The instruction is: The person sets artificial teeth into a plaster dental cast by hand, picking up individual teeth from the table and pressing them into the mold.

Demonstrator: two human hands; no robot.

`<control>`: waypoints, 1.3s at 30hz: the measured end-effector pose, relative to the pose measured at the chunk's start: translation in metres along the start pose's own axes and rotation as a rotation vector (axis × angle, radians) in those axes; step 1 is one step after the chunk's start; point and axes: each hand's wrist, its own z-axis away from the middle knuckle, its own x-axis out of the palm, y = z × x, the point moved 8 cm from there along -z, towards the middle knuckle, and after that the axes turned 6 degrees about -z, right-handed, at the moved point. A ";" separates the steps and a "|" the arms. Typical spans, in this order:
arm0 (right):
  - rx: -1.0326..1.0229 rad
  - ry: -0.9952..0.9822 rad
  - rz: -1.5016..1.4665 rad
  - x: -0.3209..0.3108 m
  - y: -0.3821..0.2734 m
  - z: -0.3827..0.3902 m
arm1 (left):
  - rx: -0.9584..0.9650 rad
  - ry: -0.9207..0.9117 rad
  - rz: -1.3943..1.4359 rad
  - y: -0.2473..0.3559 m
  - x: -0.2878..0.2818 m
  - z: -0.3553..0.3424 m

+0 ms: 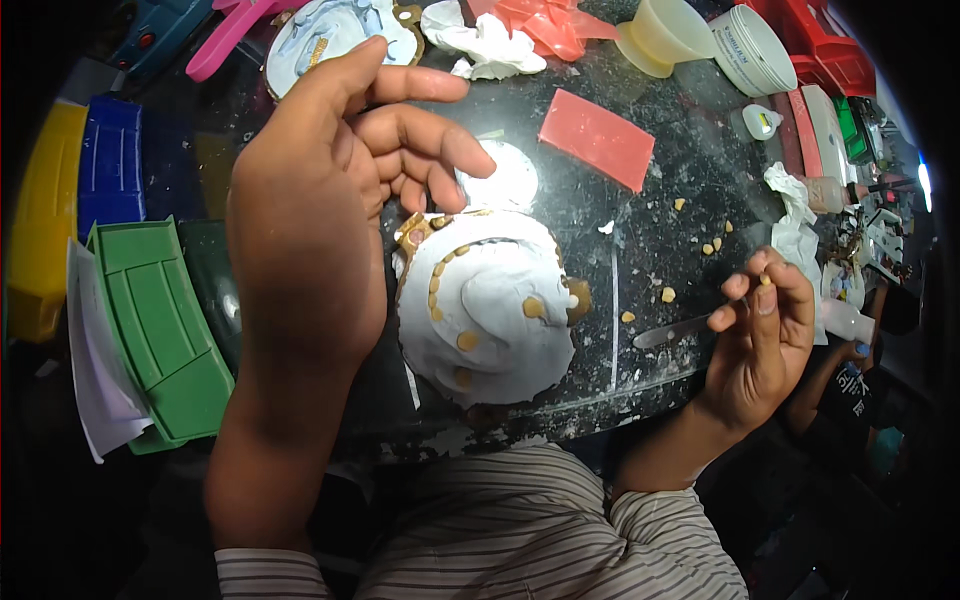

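My left hand (320,190) is raised over the left part of the black table, palm turned inward. Its fingers are loosely bent and apart, holding nothing. Next to it lies a rounded white plaster dental mould (490,340) in a brass-coloured metal frame, with a curved row of yellowish teeth or tooth hollows set in it. On the right, my right hand (765,340) is lifted above the table edge and pinches a tiny yellowish tooth (766,280) between thumb and finger. Several loose teeth (668,295) lie on the table between the mould and this hand.
A pink wax block (598,140), a thin flat blade (670,333) and a white round disc (500,178) lie around. Further back are a second mould (340,40), crumpled tissue (485,42), a yellowish cup (665,38) and a white tub (755,50). Green tray (165,340) at left.
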 end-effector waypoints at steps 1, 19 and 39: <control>0.008 0.005 0.018 -0.001 0.000 0.001 | 0.041 0.048 -0.052 0.003 -0.001 0.001; 0.011 -0.008 0.029 0.001 -0.003 0.006 | -0.104 0.136 0.078 -0.001 -0.006 0.007; 0.079 0.144 0.032 -0.001 0.005 -0.003 | 0.019 0.051 0.038 -0.004 -0.008 0.003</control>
